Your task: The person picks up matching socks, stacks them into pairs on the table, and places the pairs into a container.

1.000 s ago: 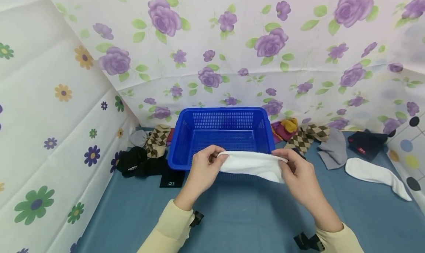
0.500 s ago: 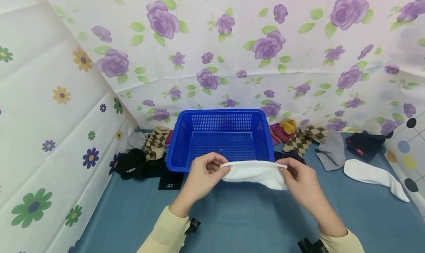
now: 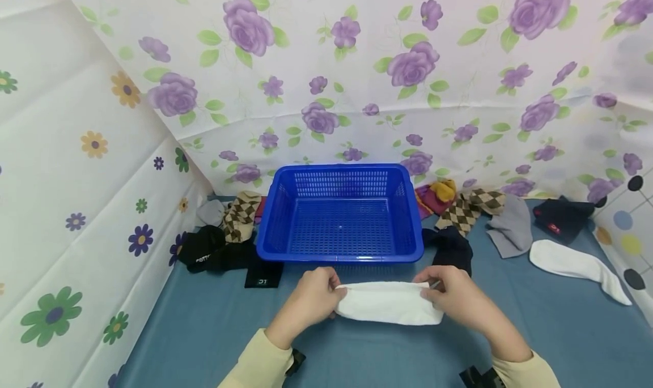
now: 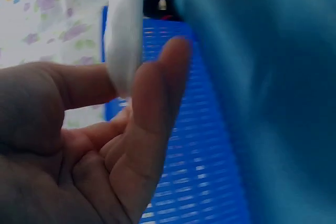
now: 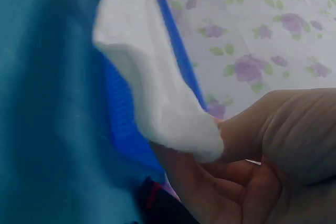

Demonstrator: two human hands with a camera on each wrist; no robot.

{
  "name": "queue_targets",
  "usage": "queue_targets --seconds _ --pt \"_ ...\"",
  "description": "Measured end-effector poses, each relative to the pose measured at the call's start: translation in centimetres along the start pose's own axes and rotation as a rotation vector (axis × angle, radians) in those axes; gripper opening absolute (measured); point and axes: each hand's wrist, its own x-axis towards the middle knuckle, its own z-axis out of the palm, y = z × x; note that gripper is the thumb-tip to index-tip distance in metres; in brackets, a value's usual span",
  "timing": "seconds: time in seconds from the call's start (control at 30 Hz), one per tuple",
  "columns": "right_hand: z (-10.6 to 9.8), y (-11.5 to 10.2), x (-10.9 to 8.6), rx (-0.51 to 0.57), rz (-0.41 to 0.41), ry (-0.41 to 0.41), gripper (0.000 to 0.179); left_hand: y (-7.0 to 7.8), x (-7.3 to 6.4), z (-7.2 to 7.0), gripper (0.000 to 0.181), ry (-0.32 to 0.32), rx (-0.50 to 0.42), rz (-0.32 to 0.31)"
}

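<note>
A white sock [image 3: 390, 304] is stretched sideways between both hands, in front of the basket's near rim in the head view. My left hand [image 3: 310, 298] pinches its left end between thumb and fingers. At the other end, my right hand [image 3: 459, 297] pinches the sock's upper edge. The right wrist view shows the sock [image 5: 157, 87] with its rounded end between the right thumb and fingers [image 5: 189, 182]. In the left wrist view the sock [image 4: 125, 35] narrows down into the left hand's grip. Behind it stands a blue plastic basket [image 3: 339, 258] with nothing in it.
Dark socks [image 3: 214, 252], a checked sock [image 3: 241, 217] and a grey one [image 3: 211, 211] lie left of the basket. On the right lie a checked sock [image 3: 461, 213], a grey sock [image 3: 512, 229], a navy one [image 3: 563, 218] and another white sock [image 3: 573, 263]. Flowered sheets [image 3: 326, 82] hang behind.
Both hands have brought the white sock down and nearer the body, from over the basket's front edge to the cloth in front of it. The sock now hangs flatter and straighter.
</note>
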Motion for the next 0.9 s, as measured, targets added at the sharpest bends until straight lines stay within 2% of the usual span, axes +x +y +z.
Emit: queue_targets --seconds 0.1,0.27,0.4,0.63,0.9 --pt "1.2 0.5 0.7 -0.022 0.025 -0.011 0.016 -0.7 0.3 0.7 0.017 -0.054 -0.002 -0.059" --pt "3.0 1.2 2.1 -0.089 0.024 0.008 0.014 -1.9 1.4 1.6 0.021 -0.069 0.044 -0.099" --pt "3.6 1.6 2.7 -0.137 0.032 0.003 0.014 -2.3 2.1 2.1 0.024 -0.086 0.105 -0.122" --pt "4.2 2.1 3.1 -0.183 -0.028 0.042 0.014 -2.5 2.9 2.4 0.027 -0.042 0.202 -0.132" --pt "4.2 2.5 3.4 -0.218 -0.063 0.052 0.014 -2.7 3.2 2.4 0.027 -0.002 0.204 -0.128"
